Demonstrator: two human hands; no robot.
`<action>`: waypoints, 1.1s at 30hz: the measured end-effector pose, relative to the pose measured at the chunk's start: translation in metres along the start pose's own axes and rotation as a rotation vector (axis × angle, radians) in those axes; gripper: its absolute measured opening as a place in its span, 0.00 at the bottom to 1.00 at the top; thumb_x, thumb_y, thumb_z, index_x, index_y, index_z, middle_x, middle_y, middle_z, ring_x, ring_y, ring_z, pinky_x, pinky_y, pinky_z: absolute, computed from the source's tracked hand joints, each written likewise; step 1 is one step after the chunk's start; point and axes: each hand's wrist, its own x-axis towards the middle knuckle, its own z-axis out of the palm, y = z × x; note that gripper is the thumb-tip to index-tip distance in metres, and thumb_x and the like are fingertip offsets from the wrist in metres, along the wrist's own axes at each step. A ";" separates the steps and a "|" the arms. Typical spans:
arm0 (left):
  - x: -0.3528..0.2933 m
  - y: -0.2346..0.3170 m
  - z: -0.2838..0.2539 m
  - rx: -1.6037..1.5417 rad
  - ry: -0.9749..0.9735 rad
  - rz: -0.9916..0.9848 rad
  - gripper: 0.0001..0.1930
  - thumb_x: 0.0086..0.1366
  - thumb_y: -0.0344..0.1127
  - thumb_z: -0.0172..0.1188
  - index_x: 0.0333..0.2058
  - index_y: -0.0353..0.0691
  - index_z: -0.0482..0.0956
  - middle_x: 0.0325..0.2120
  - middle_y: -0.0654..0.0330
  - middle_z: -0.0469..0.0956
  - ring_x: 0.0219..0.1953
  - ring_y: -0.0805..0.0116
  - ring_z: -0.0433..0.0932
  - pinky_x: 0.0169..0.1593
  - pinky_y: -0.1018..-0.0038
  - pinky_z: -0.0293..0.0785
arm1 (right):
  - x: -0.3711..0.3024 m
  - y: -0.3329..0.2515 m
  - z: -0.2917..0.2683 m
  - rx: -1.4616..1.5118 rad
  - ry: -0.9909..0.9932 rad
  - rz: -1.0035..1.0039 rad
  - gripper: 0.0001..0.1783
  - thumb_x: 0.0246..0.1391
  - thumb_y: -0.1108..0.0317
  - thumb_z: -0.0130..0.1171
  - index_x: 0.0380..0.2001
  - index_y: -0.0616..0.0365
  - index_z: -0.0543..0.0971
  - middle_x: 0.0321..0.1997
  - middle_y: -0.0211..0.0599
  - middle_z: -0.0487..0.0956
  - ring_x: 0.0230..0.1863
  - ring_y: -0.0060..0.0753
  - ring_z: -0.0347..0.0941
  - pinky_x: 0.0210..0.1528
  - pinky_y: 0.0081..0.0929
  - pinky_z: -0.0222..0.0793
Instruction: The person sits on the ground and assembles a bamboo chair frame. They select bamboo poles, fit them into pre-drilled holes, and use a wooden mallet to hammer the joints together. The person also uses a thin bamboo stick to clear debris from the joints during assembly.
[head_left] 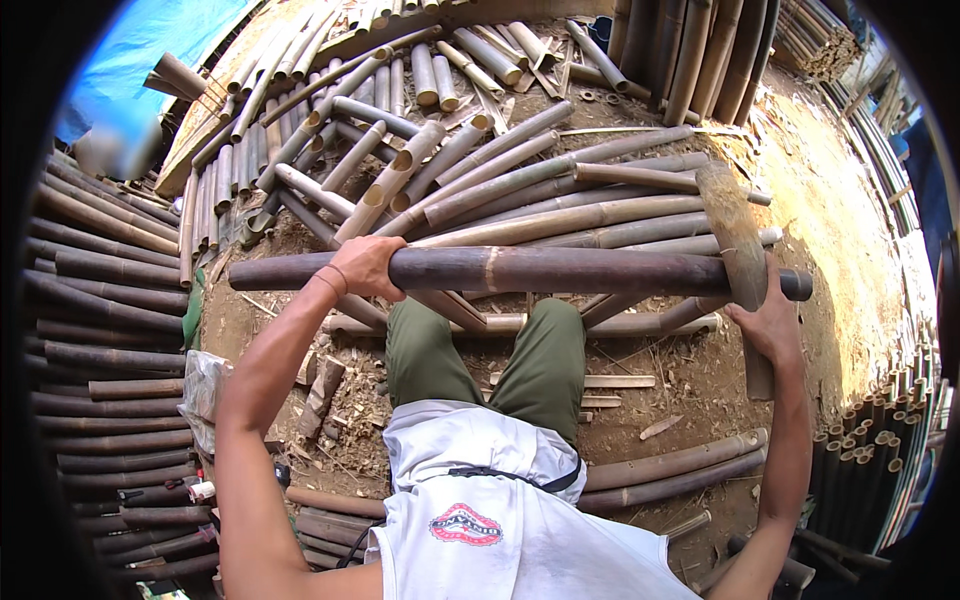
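Observation:
A long dark-brown bamboo pole (pixel 600 269) lies crosswise in front of my knees, a pale ring near its middle. My left hand (pixel 366 266) is closed around it left of centre, fingers wrapped over the top. Close to the pole's right end, a flat, worn piece of wood (pixel 735 232) crosses over it, pointing away from me. My right hand (pixel 772 318) grips this wood just below the crossing, thumb on its left side and fingers on its right. Underneath the pole are slanted bamboo supports (pixel 450 308) and a low crossbar; how the pole rests on them is partly hidden.
Cut bamboo poles (pixel 600 215) lie heaped beyond the pole. Stacked dark poles (pixel 110 330) line the left side, and a bundle of thin bamboo tubes (pixel 870 450) stands at right. Two poles (pixel 680 470) lie beside my right hip. Wood chips (pixel 345 440) litter the ground.

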 end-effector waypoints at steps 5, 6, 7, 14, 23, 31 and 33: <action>0.015 -0.008 -0.002 -0.017 -0.029 0.021 0.38 0.37 0.54 0.73 0.49 0.45 0.77 0.40 0.50 0.82 0.45 0.52 0.81 0.50 0.60 0.75 | 0.001 -0.028 0.002 -0.006 -0.006 0.008 0.59 0.44 0.56 0.71 0.73 0.55 0.47 0.54 0.70 0.75 0.58 0.64 0.73 0.61 0.46 0.68; 0.018 -0.012 -0.003 -0.023 -0.027 0.030 0.39 0.36 0.54 0.73 0.50 0.46 0.77 0.40 0.51 0.82 0.46 0.52 0.81 0.50 0.60 0.75 | 0.001 -0.038 0.003 0.017 -0.022 0.000 0.59 0.44 0.55 0.70 0.73 0.55 0.47 0.54 0.70 0.76 0.58 0.65 0.73 0.61 0.46 0.68; 0.022 -0.015 -0.004 -0.004 -0.054 0.018 0.40 0.36 0.54 0.73 0.51 0.46 0.77 0.40 0.51 0.82 0.46 0.53 0.81 0.50 0.61 0.75 | -0.001 -0.057 0.007 0.013 -0.063 -0.002 0.59 0.45 0.53 0.70 0.73 0.55 0.47 0.52 0.70 0.77 0.56 0.65 0.75 0.61 0.46 0.69; 0.042 -0.030 -0.014 -0.039 -0.144 0.077 0.36 0.36 0.51 0.72 0.48 0.45 0.79 0.37 0.52 0.83 0.43 0.52 0.82 0.49 0.62 0.76 | -0.016 -0.181 0.044 0.102 -0.272 -0.218 0.59 0.44 0.53 0.70 0.73 0.52 0.48 0.50 0.69 0.78 0.54 0.66 0.75 0.60 0.46 0.70; 0.059 -0.049 -0.006 -0.092 -0.106 0.156 0.30 0.33 0.50 0.72 0.37 0.39 0.82 0.32 0.50 0.84 0.38 0.52 0.83 0.46 0.62 0.79 | -0.019 -0.301 0.062 0.467 0.078 -0.563 0.58 0.47 0.57 0.70 0.74 0.54 0.46 0.49 0.73 0.76 0.53 0.68 0.75 0.58 0.46 0.70; 0.050 -0.043 -0.004 -0.099 -0.084 0.183 0.29 0.33 0.49 0.71 0.37 0.40 0.82 0.34 0.50 0.83 0.40 0.51 0.82 0.46 0.60 0.78 | -0.019 -0.302 0.088 0.133 -0.303 -0.317 0.55 0.47 0.53 0.69 0.73 0.54 0.52 0.57 0.68 0.74 0.60 0.59 0.73 0.65 0.39 0.65; 0.047 -0.043 -0.005 -0.071 -0.084 0.187 0.29 0.34 0.49 0.71 0.38 0.41 0.81 0.35 0.50 0.82 0.41 0.51 0.82 0.46 0.60 0.77 | -0.029 -0.311 0.076 0.337 -0.150 -0.377 0.55 0.48 0.53 0.68 0.73 0.54 0.51 0.60 0.65 0.73 0.62 0.57 0.71 0.67 0.40 0.63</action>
